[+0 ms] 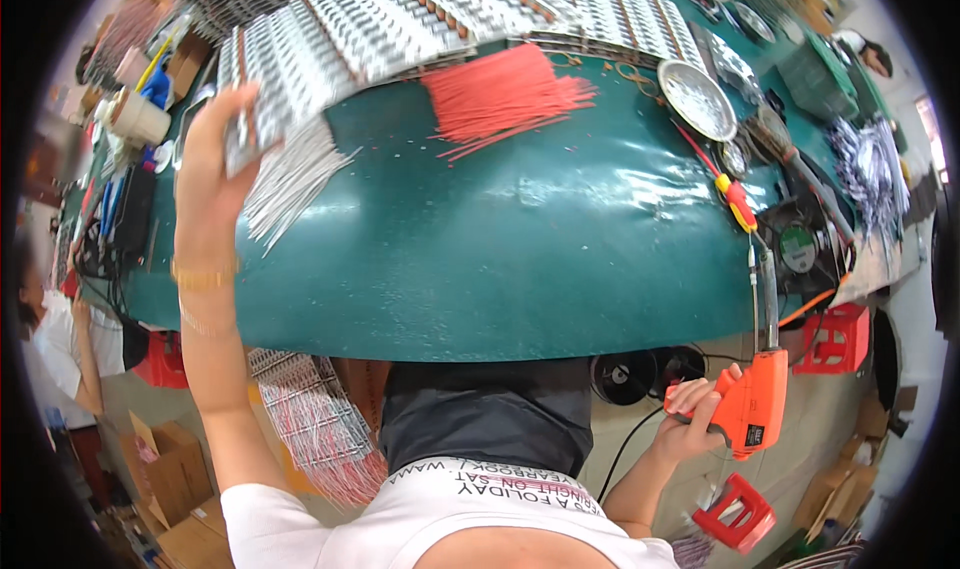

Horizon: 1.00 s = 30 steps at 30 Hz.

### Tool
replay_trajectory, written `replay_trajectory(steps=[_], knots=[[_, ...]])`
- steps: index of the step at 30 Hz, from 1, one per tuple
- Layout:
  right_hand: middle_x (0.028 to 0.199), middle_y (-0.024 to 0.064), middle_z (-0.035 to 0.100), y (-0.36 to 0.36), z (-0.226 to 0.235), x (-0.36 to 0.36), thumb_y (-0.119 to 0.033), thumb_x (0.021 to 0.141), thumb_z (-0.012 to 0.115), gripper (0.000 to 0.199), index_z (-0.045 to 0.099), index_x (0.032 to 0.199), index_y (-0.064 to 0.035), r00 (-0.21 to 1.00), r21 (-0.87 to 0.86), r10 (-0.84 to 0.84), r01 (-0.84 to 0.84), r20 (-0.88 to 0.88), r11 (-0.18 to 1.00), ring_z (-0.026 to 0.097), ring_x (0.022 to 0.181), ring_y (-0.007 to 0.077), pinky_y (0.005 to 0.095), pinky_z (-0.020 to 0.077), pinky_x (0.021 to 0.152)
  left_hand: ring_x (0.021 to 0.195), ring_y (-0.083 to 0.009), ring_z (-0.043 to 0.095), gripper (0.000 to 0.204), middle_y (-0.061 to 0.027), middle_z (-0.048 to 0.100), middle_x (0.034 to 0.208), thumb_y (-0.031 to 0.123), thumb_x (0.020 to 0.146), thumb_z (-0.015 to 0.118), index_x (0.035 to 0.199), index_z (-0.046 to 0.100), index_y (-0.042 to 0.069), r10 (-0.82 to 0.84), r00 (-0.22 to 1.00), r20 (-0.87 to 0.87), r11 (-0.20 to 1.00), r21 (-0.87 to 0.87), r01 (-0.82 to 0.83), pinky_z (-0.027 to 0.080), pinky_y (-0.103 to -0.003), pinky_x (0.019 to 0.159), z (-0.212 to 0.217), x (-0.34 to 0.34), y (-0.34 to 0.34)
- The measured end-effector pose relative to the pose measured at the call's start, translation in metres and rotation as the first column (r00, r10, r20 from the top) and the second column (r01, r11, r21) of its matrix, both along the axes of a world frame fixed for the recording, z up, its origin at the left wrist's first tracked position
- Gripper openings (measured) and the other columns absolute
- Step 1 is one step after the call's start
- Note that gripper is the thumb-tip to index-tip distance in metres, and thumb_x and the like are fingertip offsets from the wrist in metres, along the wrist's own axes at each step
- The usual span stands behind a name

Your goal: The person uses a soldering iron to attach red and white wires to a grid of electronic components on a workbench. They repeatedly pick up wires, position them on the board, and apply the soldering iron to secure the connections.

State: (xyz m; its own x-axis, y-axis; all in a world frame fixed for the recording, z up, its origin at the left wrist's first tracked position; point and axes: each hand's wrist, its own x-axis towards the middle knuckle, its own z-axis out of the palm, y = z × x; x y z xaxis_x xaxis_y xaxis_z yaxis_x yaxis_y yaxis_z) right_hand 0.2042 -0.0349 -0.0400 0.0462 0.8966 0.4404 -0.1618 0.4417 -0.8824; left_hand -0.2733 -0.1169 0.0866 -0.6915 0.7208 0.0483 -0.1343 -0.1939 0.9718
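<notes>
Here, an orange gun in the right hand and wires spread over a green bench

We see, largest of all, the green table (450, 289), its near edge curving across in front of the lap. Along its far side we find racks (370, 29) packed with rows of pale metallic parts, crossed by brown strips. On the floor at lower left stands an open cardboard box (170, 469), flaps raised, with something pinkish inside that we cannot identify. At the far right sits a green bin (818, 74); we cannot make out its contents.

The left hand (210, 169) is raised at the left end of the racks. Its thumb and fingers look apart, but it is blurred, and we cannot tell whether they grip anything. The right hand (695, 409) has its fingers wrapped around the handle of the orange gun (752, 404), off the table's near right edge, its slender front end pointing toward the tabletop.

We see red wires (500, 94) fanned on the table just in front of the racks, and white wires (295, 174) beside the left hand. Right of the racks, a round pale dish (698, 101) contains silvery bits too small to name. Near it lies a red-and-yellow screwdriver (737, 204).
</notes>
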Motion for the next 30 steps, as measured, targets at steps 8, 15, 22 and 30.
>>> replay_trajectory(steps=[8, 15, 22, 30], knots=[[0.058, 0.0019, 0.042, 0.001, 0.002, 0.019, -0.012, 0.102, 0.045, 0.037, 0.038, 0.132, 0.0073, 0.997, 0.032, -0.060, 0.062, -0.050, 0.998, 0.041, 0.048, 0.0113, 0.0288, 0.0438, 0.052, 0.083, -0.0159, 0.067, 0.037, -0.0126, 0.062, 0.107, 0.012, 0.090, 0.057, 0.122, 0.050, -0.003, -0.043, 0.950, 0.311, 0.983, -0.157, 0.096, 0.059, -0.029, 0.063, -0.040, 0.184, -0.033], [0.057, 0.0019, 0.043, -0.004, -0.004, 0.016, -0.016, 0.101, 0.047, 0.039, 0.039, 0.132, 0.0069, 0.999, 0.004, 0.010, -0.009, -0.046, 1.000, 0.043, 0.045, 0.0117, 0.0289, 0.0442, 0.051, 0.096, -0.0241, 0.066, 0.036, -0.0165, 0.057, 0.120, 0.009, 0.100, 0.047, 0.132, 0.035, -0.002, -0.284, 0.858, 0.427, 0.952, 0.021, 0.304, 0.061, -0.038, 0.069, -0.089, 0.245, 0.004], [0.058, 0.0016, 0.043, -0.004, 0.003, -0.009, -0.014, 0.099, 0.049, 0.041, 0.038, 0.132, 0.0078, 0.987, -0.095, 0.158, -0.159, -0.022, 0.983, 0.043, 0.044, 0.0110, 0.0390, 0.0535, 0.066, 0.089, -0.0256, 0.068, 0.039, -0.0173, 0.063, 0.113, 0.011, 0.100, 0.050, 0.135, 0.039, -0.001, -0.397, 0.727, 0.560, 0.814, -0.151, 0.561, 0.060, -0.037, 0.073, -0.074, 0.236, -0.003], [0.051, -0.0030, 0.043, 0.003, 0.017, -0.038, -0.024, 0.091, 0.064, 0.054, 0.042, 0.129, 0.0080, 0.955, -0.202, 0.284, -0.296, -0.086, 0.933, 0.045, 0.042, 0.0103, 0.0608, 0.0107, 0.118, 0.101, -0.0345, 0.064, 0.038, -0.0156, 0.068, 0.107, 0.012, 0.072, 0.079, 0.107, 0.069, 0.003, -0.314, 0.365, -0.877, 0.942, -0.336, 0.002, 0.052, -0.041, 0.086, -0.060, 0.182, -0.028]])
